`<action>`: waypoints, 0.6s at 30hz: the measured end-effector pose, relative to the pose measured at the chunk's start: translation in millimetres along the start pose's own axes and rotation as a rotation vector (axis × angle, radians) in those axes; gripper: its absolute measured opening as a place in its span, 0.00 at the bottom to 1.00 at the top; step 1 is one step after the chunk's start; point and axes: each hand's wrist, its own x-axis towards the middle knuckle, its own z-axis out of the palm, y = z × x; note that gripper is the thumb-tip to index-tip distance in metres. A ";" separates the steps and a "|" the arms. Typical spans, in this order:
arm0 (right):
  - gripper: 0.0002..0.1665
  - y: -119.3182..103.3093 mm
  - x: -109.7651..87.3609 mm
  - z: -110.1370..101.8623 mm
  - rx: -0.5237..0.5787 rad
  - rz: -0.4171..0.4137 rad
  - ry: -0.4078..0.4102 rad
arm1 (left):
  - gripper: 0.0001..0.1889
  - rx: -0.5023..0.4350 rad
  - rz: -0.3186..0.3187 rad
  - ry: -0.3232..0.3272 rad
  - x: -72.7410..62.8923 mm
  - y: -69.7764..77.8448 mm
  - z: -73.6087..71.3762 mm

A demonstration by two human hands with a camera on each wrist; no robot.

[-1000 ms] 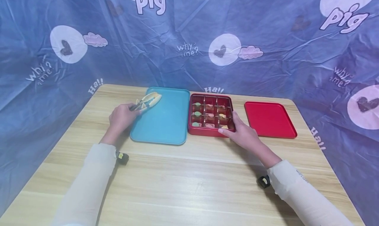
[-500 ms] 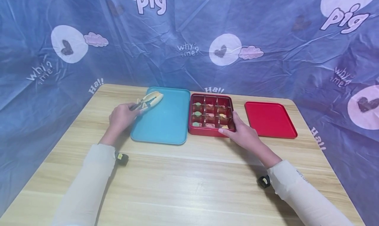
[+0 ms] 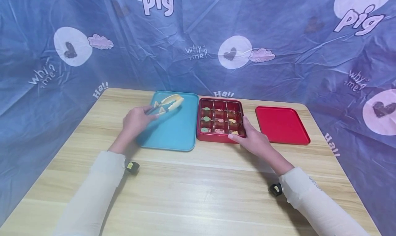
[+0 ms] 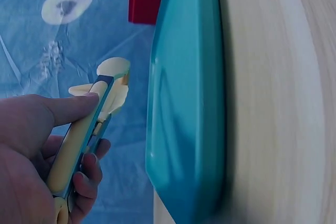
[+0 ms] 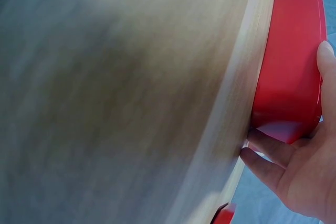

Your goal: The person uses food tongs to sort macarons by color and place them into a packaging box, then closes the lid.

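My left hand [image 3: 137,121] grips a pair of tongs [image 4: 73,153] with cream-coloured heads, held over the blue tray [image 3: 176,134]. The heads of the tongs are spread apart and point toward the back right; a small orange patch shows at their tips in the left wrist view. At the front right corner of a red box [image 3: 213,137], my right hand [image 3: 256,139] holds on, thumb at the front rim and fingers along the right side. A clear divider inside the box makes several compartments, with small green, pink and yellow round pieces in them.
A flat red lid [image 3: 281,124] lies on the wooden table [image 3: 198,188], right of the box. The tray's right edge runs close along the box's left side. Behind the table hangs a blue printed cloth [image 3: 173,67].
My left hand has moved right with the tongs, so their heads are nearer the tray's middle. The right hand and the box have stayed where they were.
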 end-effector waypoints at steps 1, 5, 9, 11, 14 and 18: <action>0.76 0.1 0.0 0.0 0.000 0.000 0.000 | 0.34 0.002 0.008 0.001 -0.5 2.8 1.7; 0.76 0.7 0.1 0.5 0.000 -0.001 0.003 | 0.33 0.001 0.036 -0.007 -1.6 15.7 8.4; 0.76 1.2 0.3 0.9 0.000 -0.002 0.006 | 0.32 0.015 0.072 -0.013 -2.0 29.7 14.7; 0.76 1.4 0.4 1.0 -0.001 -0.003 0.006 | 0.31 0.017 0.087 -0.011 -2.1 37.0 17.7; 0.76 1.2 0.4 0.9 -0.002 -0.004 0.006 | 0.29 0.016 0.109 -0.011 -2.6 46.8 22.1; 0.76 0.5 0.3 0.5 0.001 0.001 0.003 | 0.29 -0.001 0.146 -0.008 -3.0 56.9 27.7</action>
